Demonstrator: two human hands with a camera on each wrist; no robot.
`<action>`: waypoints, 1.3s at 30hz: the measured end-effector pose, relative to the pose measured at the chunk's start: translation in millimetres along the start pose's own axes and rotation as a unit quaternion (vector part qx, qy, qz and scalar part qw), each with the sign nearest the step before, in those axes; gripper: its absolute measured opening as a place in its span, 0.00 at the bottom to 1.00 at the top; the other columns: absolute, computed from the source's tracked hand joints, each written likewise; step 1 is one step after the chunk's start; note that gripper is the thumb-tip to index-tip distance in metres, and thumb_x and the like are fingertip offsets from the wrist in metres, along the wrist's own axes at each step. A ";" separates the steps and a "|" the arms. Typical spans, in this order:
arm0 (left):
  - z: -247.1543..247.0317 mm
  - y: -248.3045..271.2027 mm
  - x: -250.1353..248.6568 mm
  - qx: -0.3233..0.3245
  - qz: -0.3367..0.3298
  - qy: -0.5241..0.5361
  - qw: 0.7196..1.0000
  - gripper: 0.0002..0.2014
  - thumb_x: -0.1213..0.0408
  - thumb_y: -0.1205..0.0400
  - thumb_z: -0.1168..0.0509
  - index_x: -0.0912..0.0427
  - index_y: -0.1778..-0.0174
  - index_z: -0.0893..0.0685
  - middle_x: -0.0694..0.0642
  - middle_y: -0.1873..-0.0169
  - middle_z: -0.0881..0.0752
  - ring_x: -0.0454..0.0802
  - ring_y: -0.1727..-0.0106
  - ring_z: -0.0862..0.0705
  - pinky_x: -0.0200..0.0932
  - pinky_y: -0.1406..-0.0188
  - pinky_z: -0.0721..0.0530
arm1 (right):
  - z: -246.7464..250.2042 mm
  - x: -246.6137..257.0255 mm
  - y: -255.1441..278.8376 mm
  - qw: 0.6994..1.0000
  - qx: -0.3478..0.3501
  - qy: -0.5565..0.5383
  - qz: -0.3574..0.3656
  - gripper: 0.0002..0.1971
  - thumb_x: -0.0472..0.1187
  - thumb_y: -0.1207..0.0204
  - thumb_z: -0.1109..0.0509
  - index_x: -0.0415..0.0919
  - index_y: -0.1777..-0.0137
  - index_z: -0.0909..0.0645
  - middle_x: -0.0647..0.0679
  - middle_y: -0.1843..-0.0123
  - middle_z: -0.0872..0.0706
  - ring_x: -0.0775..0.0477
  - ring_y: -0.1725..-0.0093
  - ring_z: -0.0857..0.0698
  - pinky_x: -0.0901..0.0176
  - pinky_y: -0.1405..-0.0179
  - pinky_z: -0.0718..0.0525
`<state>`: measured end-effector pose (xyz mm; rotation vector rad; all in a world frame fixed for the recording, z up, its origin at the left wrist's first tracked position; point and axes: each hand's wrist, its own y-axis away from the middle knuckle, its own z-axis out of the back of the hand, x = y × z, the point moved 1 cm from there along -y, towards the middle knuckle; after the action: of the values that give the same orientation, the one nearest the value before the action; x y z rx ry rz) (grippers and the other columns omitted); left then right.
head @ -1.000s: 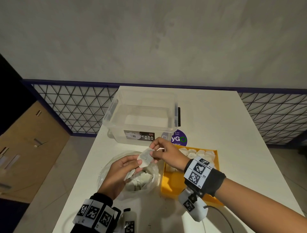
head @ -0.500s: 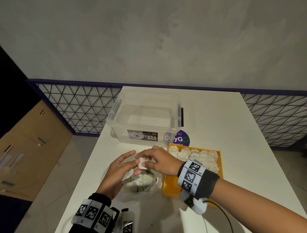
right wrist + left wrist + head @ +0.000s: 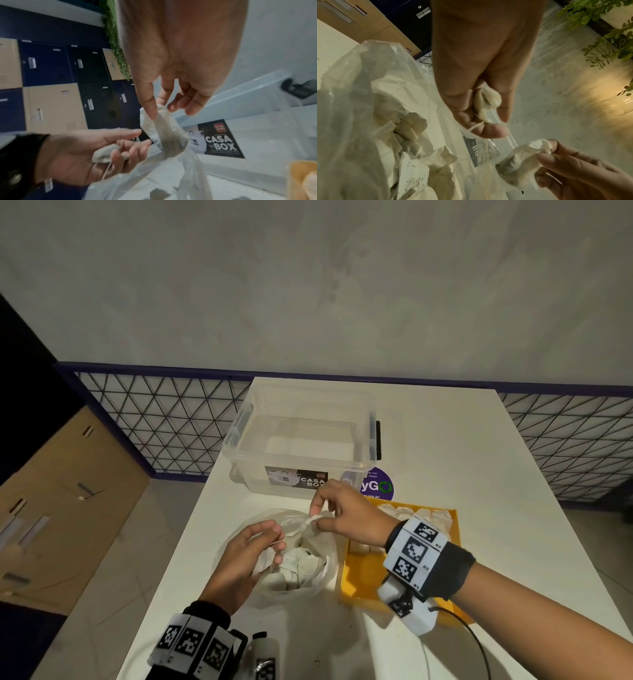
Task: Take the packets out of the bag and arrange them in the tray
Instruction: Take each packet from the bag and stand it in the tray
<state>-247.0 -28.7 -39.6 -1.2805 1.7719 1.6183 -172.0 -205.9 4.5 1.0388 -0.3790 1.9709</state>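
A clear plastic bag (image 3: 325, 570) of white packets lies open on the white table. My left hand (image 3: 278, 543) sits at the bag's mouth and grips a small crumpled packet (image 3: 488, 102) with a string hanging from it. My right hand (image 3: 317, 517) is just above the bag's far rim and pinches another packet (image 3: 308, 522) between thumb and forefinger; this packet (image 3: 164, 129) hangs down from them. The yellow tray (image 3: 359, 587) stands right of the bag, with a row of packets (image 3: 411, 513) at its far end.
A clear lidless storage box (image 3: 301, 436) with a CASA BOX label stands just behind the bag and tray. A purple round sticker (image 3: 378, 487) lies beside it. The table's left edge (image 3: 191, 525) runs close to the bag. A black cable (image 3: 479, 645) trails near my right wrist.
Both hands dropped from a packet held above the bag to its mouth. Now the right hand has risen slightly with a packet, while the left holds another one lower down.
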 end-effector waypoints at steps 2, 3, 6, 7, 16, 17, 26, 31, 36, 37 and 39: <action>-0.9 -0.1 0.2 0.015 0.012 0.003 1.000 0.15 0.70 0.21 0.32 0.60 0.39 0.23 0.62 0.61 0.15 0.51 0.72 0.22 0.48 0.58 0.22 | 13.4 -2.8 5.2 0.999 -0.018 -0.038 -0.016 0.08 0.32 0.27 0.30 0.43 0.51 0.21 0.55 0.57 0.23 0.62 0.61 0.27 0.79 0.63 0.29; -0.9 -1.0 0.6 0.021 0.015 0.008 1.000 0.16 0.74 0.22 0.32 0.60 0.40 0.24 0.62 0.56 0.15 0.51 0.71 0.21 0.47 0.59 0.21 | 19.8 -6.2 7.4 0.998 -0.031 -0.045 -0.026 0.09 0.32 0.26 0.31 0.44 0.50 0.22 0.57 0.58 0.23 0.63 0.62 0.26 0.78 0.63 0.27; 0.0 -6.2 3.3 0.023 0.021 0.045 0.998 0.24 0.83 0.36 0.32 0.61 0.46 0.23 0.60 0.47 0.16 0.54 0.61 0.18 0.44 0.65 0.18 | 35.9 -20.1 13.4 0.996 -0.072 0.002 -0.043 0.10 0.32 0.25 0.33 0.44 0.45 0.21 0.54 0.58 0.21 0.60 0.63 0.25 0.72 0.62 0.27; -0.4 -7.8 4.3 0.025 0.023 0.059 0.998 0.22 0.81 0.38 0.35 0.62 0.48 0.23 0.60 0.48 0.17 0.54 0.59 0.18 0.43 0.67 0.18 | 40.4 -24.5 15.6 0.995 -0.081 0.035 -0.051 0.09 0.32 0.24 0.33 0.41 0.46 0.20 0.54 0.58 0.21 0.59 0.63 0.24 0.73 0.63 0.28; -3.9 -12.5 11.4 0.058 0.030 0.080 0.995 0.20 0.82 0.42 0.47 0.65 0.55 0.28 0.62 0.49 0.22 0.53 0.51 0.20 0.44 0.53 0.20 | 32.4 -74.3 27.0 0.973 -0.002 0.145 -0.181 0.07 0.33 0.25 0.33 0.46 0.57 0.27 0.53 0.63 0.24 0.49 0.58 0.24 0.65 0.66 0.30; -4.1 -12.4 11.6 0.059 0.027 0.081 0.995 0.20 0.82 0.41 0.45 0.66 0.54 0.27 0.62 0.48 0.22 0.53 0.49 0.19 0.44 0.50 0.17 | 27.1 -79.1 25.2 0.973 0.019 0.131 -0.192 0.09 0.33 0.26 0.32 0.47 0.59 0.27 0.54 0.63 0.24 0.50 0.59 0.24 0.65 0.65 0.29; -3.0 -7.5 6.3 0.077 0.022 0.049 0.996 0.14 0.86 0.19 0.46 0.67 0.46 0.23 0.63 0.44 0.13 0.54 0.42 0.15 0.34 0.59 0.15 | -4.5 -101.1 6.2 0.962 0.044 0.165 -0.215 0.08 0.33 0.24 0.35 0.47 0.52 0.27 0.49 0.54 0.21 0.48 0.52 0.22 0.62 0.52 0.25; -2.8 -3.3 4.0 0.104 0.018 0.041 0.994 0.17 0.79 0.19 0.39 0.66 0.34 0.27 0.63 0.43 0.11 0.50 0.49 0.13 0.29 0.65 0.15 | -3.6 -100.1 5.3 0.962 -0.014 0.205 -0.181 0.08 0.36 0.25 0.33 0.44 0.47 0.24 0.47 0.47 0.18 0.46 0.46 0.22 0.59 0.46 0.23; -8.9 -2.6 0.4 0.127 -0.003 0.040 0.991 0.24 0.76 0.22 0.36 0.60 0.31 0.30 0.63 0.43 0.11 0.55 0.44 0.18 0.32 0.57 0.15 | 5.4 -66.6 17.0 0.971 -0.092 0.216 -0.048 0.16 0.42 0.23 0.34 0.46 0.35 0.27 0.49 0.40 0.22 0.52 0.41 0.28 0.64 0.45 0.31; -10.5 -2.9 -0.3 0.122 -0.007 0.040 0.992 0.24 0.77 0.22 0.36 0.59 0.31 0.30 0.64 0.43 0.12 0.56 0.43 0.15 0.34 0.55 0.14 | 6.6 -53.7 19.8 0.979 -0.101 0.176 -0.010 0.16 0.43 0.22 0.35 0.47 0.35 0.27 0.50 0.41 0.22 0.54 0.43 0.29 0.66 0.47 0.31; -16.1 -2.3 -2.6 0.112 -0.018 0.025 0.993 0.25 0.79 0.22 0.35 0.57 0.30 0.31 0.65 0.46 0.11 0.53 0.46 0.11 0.37 0.54 0.12 | 6.4 -27.5 21.7 0.991 -0.079 0.095 0.042 0.15 0.46 0.20 0.36 0.49 0.35 0.25 0.52 0.45 0.22 0.57 0.46 0.29 0.69 0.50 0.31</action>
<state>-239.5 -42.6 -35.0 -1.2489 1.8874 1.3338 -178.0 -237.6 -10.7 0.7388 -0.4717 2.0571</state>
